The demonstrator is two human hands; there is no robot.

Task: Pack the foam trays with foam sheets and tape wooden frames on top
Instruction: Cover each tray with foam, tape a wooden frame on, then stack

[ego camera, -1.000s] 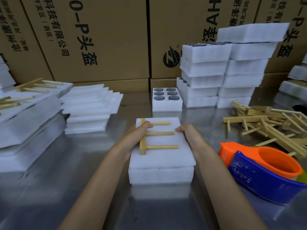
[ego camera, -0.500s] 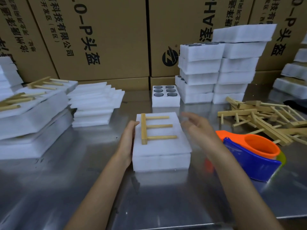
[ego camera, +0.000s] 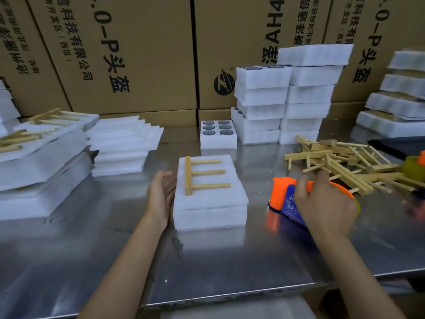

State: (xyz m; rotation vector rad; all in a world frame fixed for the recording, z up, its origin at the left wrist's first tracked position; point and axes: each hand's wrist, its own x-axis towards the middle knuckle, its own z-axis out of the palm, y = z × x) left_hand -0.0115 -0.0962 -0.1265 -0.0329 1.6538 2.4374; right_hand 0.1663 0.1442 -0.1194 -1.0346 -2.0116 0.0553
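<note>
Resting flat against the left side wall of the foam tray [ego camera: 210,212], the left hand [ego camera: 161,196] had its fingers [ego camera: 166,178] straight and together, pointing toward 12 o'clock. A foam sheet [ego camera: 213,199] covered the tray, and a wooden frame [ego camera: 200,174] with three prongs pointing to 3 o'clock lay loose on top of it. At 3 o'clock from the tray, well apart from it, the right hand [ego camera: 324,203] gripped the orange-and-blue tape dispenser [ego camera: 287,201], its fingers [ego camera: 322,180] curled over the top.

Everything sat on a shiny metal table [ego camera: 218,268], with printed cardboard boxes [ego camera: 138,54] walling off the far side.

At 9 o'clock leaned packed trays [ego camera: 39,162] carrying frames, then a stack of loose foam sheets [ego camera: 122,146]. At 12 o'clock an uncovered tray [ego camera: 218,140] showed six round pockets, each holding a dark disc. Beyond it, toward 1 o'clock, rose two stacks of trays [ego camera: 285,100]. A heap of wooden frames [ego camera: 345,162] lay at 2 o'clock.
</note>
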